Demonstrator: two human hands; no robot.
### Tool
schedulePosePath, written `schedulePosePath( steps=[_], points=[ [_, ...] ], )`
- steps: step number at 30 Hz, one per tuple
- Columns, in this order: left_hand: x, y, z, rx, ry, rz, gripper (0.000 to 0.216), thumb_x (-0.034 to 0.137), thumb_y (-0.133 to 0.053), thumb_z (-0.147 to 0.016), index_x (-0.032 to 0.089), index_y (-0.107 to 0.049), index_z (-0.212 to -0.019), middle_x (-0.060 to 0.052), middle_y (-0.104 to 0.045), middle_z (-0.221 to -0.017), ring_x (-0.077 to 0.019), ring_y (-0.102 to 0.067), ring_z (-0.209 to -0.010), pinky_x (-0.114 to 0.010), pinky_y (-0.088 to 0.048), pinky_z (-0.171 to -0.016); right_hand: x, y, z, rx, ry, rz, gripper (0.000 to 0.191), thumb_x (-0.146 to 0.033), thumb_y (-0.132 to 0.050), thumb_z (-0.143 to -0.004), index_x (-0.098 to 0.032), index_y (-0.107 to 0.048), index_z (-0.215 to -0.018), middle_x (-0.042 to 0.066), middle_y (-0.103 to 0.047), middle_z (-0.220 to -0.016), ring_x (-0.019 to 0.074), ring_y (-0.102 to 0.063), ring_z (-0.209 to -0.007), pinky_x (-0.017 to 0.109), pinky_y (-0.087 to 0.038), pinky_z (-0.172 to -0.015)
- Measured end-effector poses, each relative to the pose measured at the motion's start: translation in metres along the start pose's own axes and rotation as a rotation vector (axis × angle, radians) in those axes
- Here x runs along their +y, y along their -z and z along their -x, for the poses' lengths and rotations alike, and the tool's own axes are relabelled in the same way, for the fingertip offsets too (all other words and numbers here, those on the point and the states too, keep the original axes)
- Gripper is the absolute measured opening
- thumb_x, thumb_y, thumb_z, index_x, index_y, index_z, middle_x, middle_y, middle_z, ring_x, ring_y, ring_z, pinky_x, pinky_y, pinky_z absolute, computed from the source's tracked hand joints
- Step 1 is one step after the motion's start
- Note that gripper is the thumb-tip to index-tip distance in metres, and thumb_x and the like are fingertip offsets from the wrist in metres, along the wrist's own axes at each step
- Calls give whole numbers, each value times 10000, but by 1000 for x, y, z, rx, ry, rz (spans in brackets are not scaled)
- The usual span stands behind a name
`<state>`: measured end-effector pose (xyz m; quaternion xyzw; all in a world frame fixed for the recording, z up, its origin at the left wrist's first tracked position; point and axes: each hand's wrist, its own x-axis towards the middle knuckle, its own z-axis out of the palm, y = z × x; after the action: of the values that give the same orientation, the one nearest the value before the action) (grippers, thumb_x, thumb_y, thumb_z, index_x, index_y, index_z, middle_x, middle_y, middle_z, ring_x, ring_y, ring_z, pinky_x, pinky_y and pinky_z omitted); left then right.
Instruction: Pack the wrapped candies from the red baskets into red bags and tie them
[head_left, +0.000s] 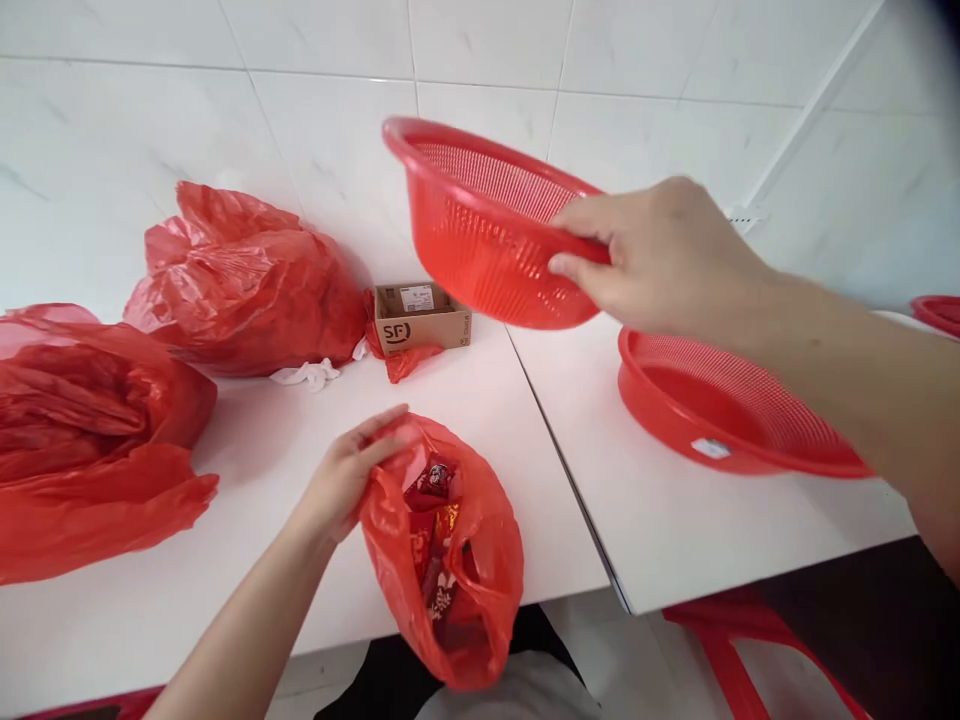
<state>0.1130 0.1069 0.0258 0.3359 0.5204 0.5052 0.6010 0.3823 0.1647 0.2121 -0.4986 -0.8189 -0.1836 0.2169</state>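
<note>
My right hand is closed on the rim of a red plastic strainer basket, holding it tilted in the air above the table. No contents show in the part of its inside that is visible. Below and to the left, my left hand grips the edge of a red plastic bag, its mouth wide apart at the front edge of the table. Inside the bag lie several small wrapped packets in red, dark and gold. My left fingertips are partly behind the bag's film.
A second red basket with a white label stands on the right table. Two large red bags fill the left side. An SF cardboard box sits near the tiled wall. A red stool is below, and a gap separates the tables.
</note>
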Motion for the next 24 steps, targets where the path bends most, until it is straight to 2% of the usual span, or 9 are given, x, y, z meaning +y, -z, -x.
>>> schedulePosePath(
  steps=[2, 4, 8, 11, 13, 16, 18, 21, 24],
  points=[
    [6, 16, -1, 147, -74, 100, 564, 69, -672, -726, 173, -597, -1275, -61, -734, -856, -132, -668, -584, -228, -556, -546, -15, -6, 20, -28, 67, -39, 113, -236, -594, -853, -201, -683, -913, -14, -564, -588, 132, -485, -518, 289, -300, -534],
    [6, 30, 1, 231, -120, 168, 573, 18, -644, -707, 161, -601, -1260, -62, -728, -896, -122, -678, -622, -211, -565, -570, -21, -21, 42, -86, 113, -73, 163, -237, -581, -854, -213, -684, -978, -4, -603, -605, 159, -540, -541, 286, -295, -526],
    [-5, 45, 15, 257, -115, 156, 614, 45, -691, -694, 206, -597, -1280, -67, -711, -1038, -128, -688, -696, -204, -567, -595, -19, -67, 84, -280, 116, -56, 227, -211, -509, -886, -206, -681, -1034, 31, -694, -704, 203, -629, -611, 286, -289, -507],
    [-10, 52, 35, 253, -83, 57, 719, 164, -760, -703, 337, -526, -1360, -50, -671, -1182, -162, -696, -813, -238, -571, -656, -16, -104, 103, -382, 68, 20, 290, -160, -461, -900, -198, -677, -1088, 56, -734, -800, 232, -668, -667, 295, -325, -502],
    [-12, 58, 50, 274, -75, -14, 777, 271, -784, -714, 424, -456, -1401, -37, -610, -1300, -196, -673, -980, -255, -557, -735, -17, -122, 110, -344, 51, 32, 342, -197, -480, -918, -187, -621, -1229, 94, -742, -986, 267, -687, -789, 332, -422, -569],
    [-15, 67, 69, 351, -103, -168, 827, 407, -793, -708, 465, -392, -1428, -20, -532, -1383, -218, -590, -1135, -273, -502, -834, -35, -134, 117, -133, 107, -112, 463, -351, -551, -927, -155, -528, -1346, 151, -628, -1277, 310, -616, -1077, 436, -492, -832],
    [-20, 74, 78, 357, -99, -283, 772, 478, -770, -716, 423, -426, -1405, -24, -577, -1297, -225, -574, -1114, -306, -471, -870, -56, -136, 124, -46, 174, -282, 429, -442, -555, -924, -158, -599, -1242, 142, -622, -1249, 290, -585, -1095, 442, -482, -898],
    [-27, 84, 84, 267, -16, -405, 453, 549, -686, -773, 323, -606, -1158, -12, -645, -1085, -219, -572, -1026, -328, -445, -879, -85, -145, 131, -108, 263, -429, 370, -527, -603, -871, -190, -683, -1002, 119, -639, -1081, 269, -590, -950, 429, -510, -806],
    [-25, 96, 86, 234, 4, -403, 277, 514, -718, -757, 262, -652, -851, 14, -639, -918, -182, -562, -904, -285, -463, -844, -91, -151, 123, -189, 258, -458, 165, -358, -622, -878, -213, -670, -817, 109, -638, -990, 267, -586, -892, 437, -506, -775]
  ],
)
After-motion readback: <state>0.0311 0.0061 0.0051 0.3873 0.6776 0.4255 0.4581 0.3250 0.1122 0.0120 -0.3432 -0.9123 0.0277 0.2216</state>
